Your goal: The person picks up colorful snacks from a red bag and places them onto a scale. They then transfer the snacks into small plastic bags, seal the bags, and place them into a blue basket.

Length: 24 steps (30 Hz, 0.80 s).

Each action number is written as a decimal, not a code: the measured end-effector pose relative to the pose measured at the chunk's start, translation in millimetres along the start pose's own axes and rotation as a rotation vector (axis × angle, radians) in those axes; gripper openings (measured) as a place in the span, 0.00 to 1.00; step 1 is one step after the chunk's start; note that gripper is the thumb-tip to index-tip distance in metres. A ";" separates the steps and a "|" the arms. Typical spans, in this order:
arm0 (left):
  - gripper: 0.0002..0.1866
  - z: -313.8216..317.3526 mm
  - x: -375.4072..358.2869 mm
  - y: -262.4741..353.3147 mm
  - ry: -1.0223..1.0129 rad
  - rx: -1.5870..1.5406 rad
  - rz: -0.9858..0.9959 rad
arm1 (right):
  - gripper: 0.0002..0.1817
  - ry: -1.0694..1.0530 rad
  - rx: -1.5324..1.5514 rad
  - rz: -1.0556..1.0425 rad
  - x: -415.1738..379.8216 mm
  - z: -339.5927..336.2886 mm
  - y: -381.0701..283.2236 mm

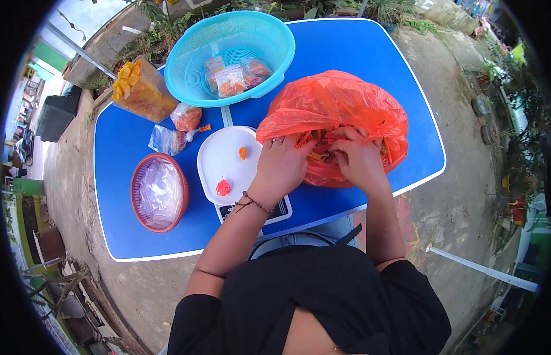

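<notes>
A large red plastic bag (340,94) stands on the blue table, its mouth facing me, with small packets inside. My left hand (282,163) is at the left side of the bag's mouth, its fingertips hidden inside the bag. My right hand (359,155) reaches into the mouth from the right, fingers bent over the packets; what it touches is too small to name. Left of the bag lies a white kitchen scale (219,154) with an orange piece (243,153) and a red piece (222,187) on its plate.
A turquoise basket (186,65) holds filled small bags (231,81). Near it are a tall pack of yellow chips (142,92), a knotted bag (186,117) and a clear bag (164,140). A red-brown basket (135,198) holds clear plastic bags (160,189). The blue table (145,245) has a white edge.
</notes>
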<state>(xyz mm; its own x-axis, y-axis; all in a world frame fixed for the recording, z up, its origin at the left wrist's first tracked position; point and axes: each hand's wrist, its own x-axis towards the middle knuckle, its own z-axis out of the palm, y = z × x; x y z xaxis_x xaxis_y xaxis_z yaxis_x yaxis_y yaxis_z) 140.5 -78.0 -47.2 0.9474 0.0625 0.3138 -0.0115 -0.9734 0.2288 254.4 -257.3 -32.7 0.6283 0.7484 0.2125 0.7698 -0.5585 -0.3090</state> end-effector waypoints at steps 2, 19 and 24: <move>0.14 1.3 -1.0 0.0 0.012 0.020 -0.003 | 0.09 0.034 -0.039 0.033 5.1 5.2 8.3; 0.09 -11.4 -13.1 5.6 0.005 -0.062 -0.016 | 0.13 0.019 -0.018 0.013 10.3 15.1 -3.0; 0.11 -9.8 -17.2 8.6 -0.015 -0.066 -0.028 | 0.11 0.249 -0.079 -0.005 19.8 20.7 17.3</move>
<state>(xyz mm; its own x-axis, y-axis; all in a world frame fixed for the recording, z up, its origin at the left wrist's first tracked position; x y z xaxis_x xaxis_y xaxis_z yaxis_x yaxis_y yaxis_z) 120.9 -85.4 -41.6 0.9524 0.0853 0.2925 -0.0058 -0.9547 0.2974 277.8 -244.7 -53.1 0.6250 0.6459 0.4384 0.7735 -0.5882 -0.2362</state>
